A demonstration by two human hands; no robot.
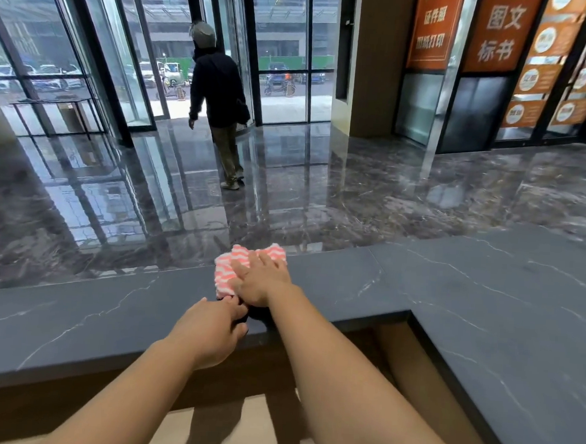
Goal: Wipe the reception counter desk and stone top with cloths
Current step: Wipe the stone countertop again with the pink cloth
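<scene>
Bright daylight pours in through the far glass wall (89, 55) and glares off the polished floor (149, 196). My arms cast soft shadows near me. Edges bend outward, and the orange signs (495, 31) far right look blurred.

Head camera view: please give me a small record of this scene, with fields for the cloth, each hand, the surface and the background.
cloth: pink and white striped cloth, lying on the far edge of the stone top
right hand: right hand pressed flat on the cloth
left hand: left hand at the near edge, fingertips touching the cloth's near corner
surface: dark grey stone top with white veins
background: a person in dark clothes walking toward the glass doors
</scene>
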